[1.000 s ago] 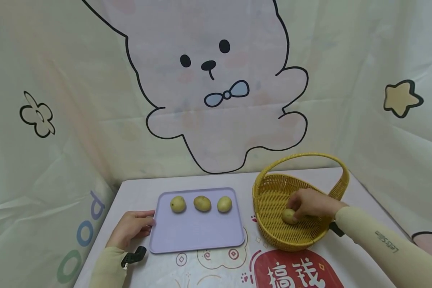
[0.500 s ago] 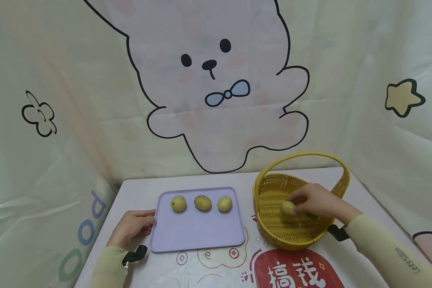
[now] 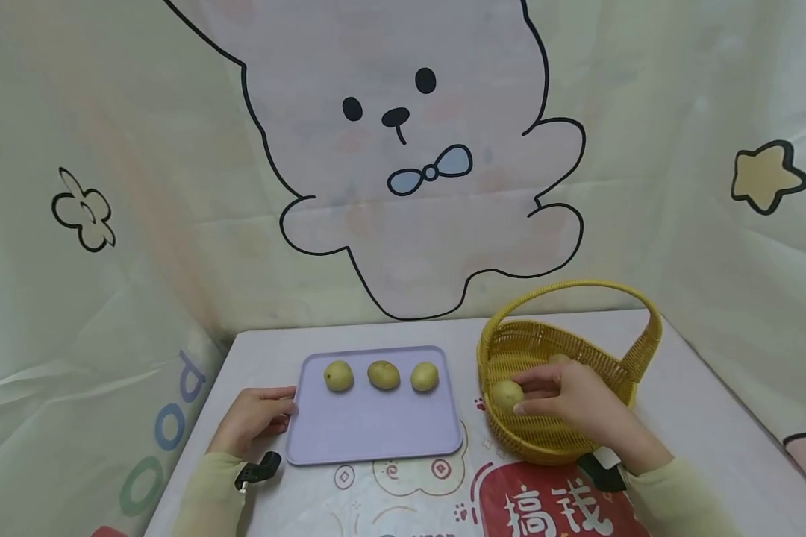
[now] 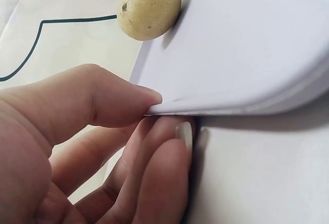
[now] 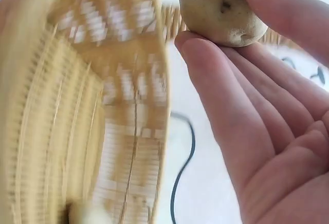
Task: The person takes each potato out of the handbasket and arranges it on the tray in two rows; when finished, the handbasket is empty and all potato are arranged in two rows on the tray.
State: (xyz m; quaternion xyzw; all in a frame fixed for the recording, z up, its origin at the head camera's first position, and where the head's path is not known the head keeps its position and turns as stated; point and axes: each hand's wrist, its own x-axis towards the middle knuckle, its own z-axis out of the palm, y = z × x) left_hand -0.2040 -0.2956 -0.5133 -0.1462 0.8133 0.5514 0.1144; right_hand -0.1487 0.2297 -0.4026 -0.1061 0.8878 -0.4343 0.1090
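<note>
My right hand (image 3: pixel 580 399) pinches a small potato (image 3: pixel 508 395) between thumb and fingers, over the left part of the yellow wicker basket (image 3: pixel 510 444). In the right wrist view the potato (image 5: pixel 218 16) shows dark eyes, the fingers beneath it. A second potato (image 3: pixel 559 359) lies in the basket, partly hidden behind the hand. At the left my left hand (image 3: pixel 255 418) holds the edge of a lilac tray (image 3: pixel 376 432). In the left wrist view the thumb lies on the rim, fingers below. A row of potatoes sits on the tray: left (image 3: pixel 339 376), middle (image 3: pixel 383 375), right (image 3: pixel 425 377).
The basket's tall handle (image 3: pixel 578 284) arches over its back. Tray and basket stand side by side on a white table with a printed cover (image 3: pixel 419 477). Hanging cloth (image 3: pixel 423 246) with cartoon drawings closes off the back and both sides.
The right hand has lifted the potato from the basket floor and moved it left, uncovering another potato behind. The left hand keeps its hold on the tray. The head view has shifted slightly.
</note>
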